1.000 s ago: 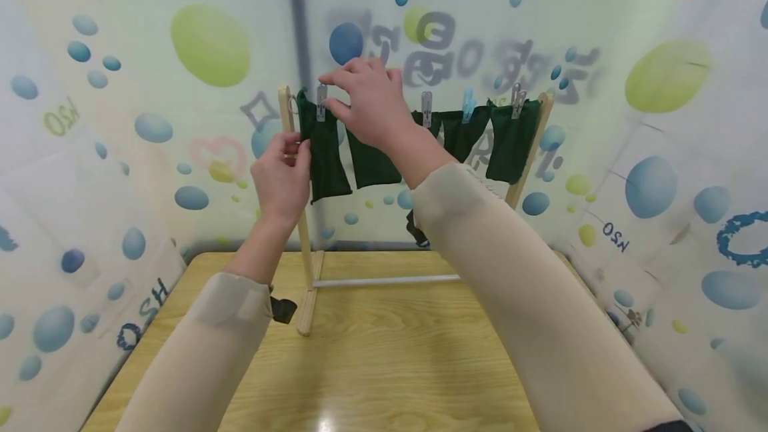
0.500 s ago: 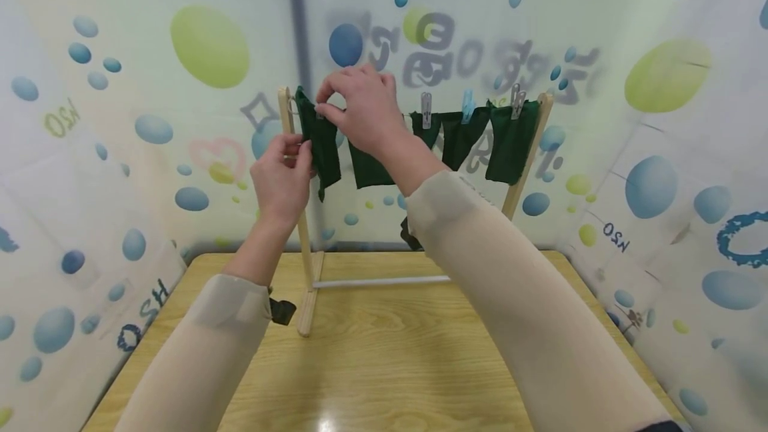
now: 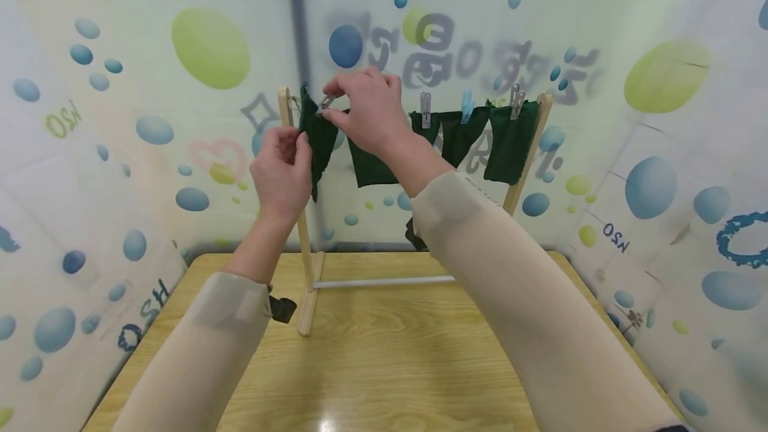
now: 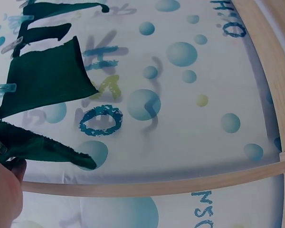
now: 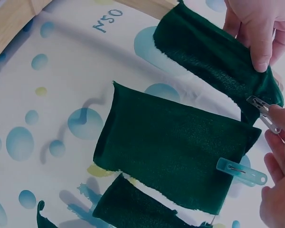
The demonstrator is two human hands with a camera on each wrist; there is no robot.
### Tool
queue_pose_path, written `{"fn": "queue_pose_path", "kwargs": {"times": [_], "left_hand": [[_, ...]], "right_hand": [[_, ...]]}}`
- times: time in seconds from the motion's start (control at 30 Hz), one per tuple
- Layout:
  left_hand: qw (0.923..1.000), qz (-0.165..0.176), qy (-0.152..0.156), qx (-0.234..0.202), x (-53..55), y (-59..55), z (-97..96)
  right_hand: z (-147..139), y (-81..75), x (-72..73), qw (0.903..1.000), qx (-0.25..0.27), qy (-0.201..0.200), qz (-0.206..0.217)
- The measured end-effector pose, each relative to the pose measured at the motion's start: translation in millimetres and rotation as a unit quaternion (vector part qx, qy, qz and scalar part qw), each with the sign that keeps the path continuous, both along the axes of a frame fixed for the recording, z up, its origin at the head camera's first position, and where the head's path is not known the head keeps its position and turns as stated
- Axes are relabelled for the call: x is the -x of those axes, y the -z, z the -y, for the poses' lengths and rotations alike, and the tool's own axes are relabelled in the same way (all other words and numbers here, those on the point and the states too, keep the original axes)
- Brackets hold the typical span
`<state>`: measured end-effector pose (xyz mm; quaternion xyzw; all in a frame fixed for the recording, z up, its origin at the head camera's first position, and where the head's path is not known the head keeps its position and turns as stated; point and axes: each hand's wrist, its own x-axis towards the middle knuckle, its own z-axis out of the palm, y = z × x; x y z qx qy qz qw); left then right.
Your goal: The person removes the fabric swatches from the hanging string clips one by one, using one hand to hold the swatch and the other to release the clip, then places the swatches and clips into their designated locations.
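At the left end of a small drying rack, my left hand point(image 3: 281, 169) pinches the edge of a dark green cloth point(image 3: 321, 142). My right hand point(image 3: 372, 112) holds a clear grey clothespin point(image 5: 263, 111) between thumb and fingers, its tip on the top of that same cloth. The right wrist view shows the left thumb point(image 5: 261, 52) lying on the cloth. Beside it hangs a wider green cloth point(image 5: 175, 147) under a light blue clothespin point(image 5: 240, 171). In the head view, the right hand covers part of that neighbouring cloth.
Further right, several green pieces hang from the line, among them a cloth point(image 3: 510, 145) by the right wooden post point(image 3: 543, 119). Grey and blue clothespins point(image 3: 467, 107) hold them. The rack's left post point(image 3: 305, 252) and white bar point(image 3: 384, 281) stand on the wooden table point(image 3: 372, 359).
The clothespin in my right hand has tilted from upright. The leftmost cloth has turned and narrowed, its lower end shifting left. My left hand has barely moved.
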<state>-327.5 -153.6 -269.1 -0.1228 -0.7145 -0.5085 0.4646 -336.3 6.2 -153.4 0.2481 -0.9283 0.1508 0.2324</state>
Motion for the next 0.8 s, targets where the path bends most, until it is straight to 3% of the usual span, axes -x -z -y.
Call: {"fn": "queue_pose_path", "kwargs": {"times": [0.27, 0.43, 0.67, 0.8], "left_hand": [[0.9998, 0.002, 0.004, -0.019, 0.0, -7.6, -0.9], [0.9982, 0.031, 0.024, -0.044, -3.8, -14.2, 0.9], [0.9795, 0.099, 0.105, -0.141, -12.4, -26.5, 5.3], [0.9732, 0.115, 0.124, -0.156, -16.8, -30.5, 7.4]], "right_hand": [[-1, 0.3, -4.0, 0.9997, -0.001, 0.008, -0.022], [1, -2.2, -6.9, 0.9992, -0.001, 0.025, -0.03], [-1, -3.1, -9.2, 0.9971, 0.024, 0.033, -0.064], [-4, -2.3, -10.5, 0.995, 0.045, 0.029, -0.084]]}}
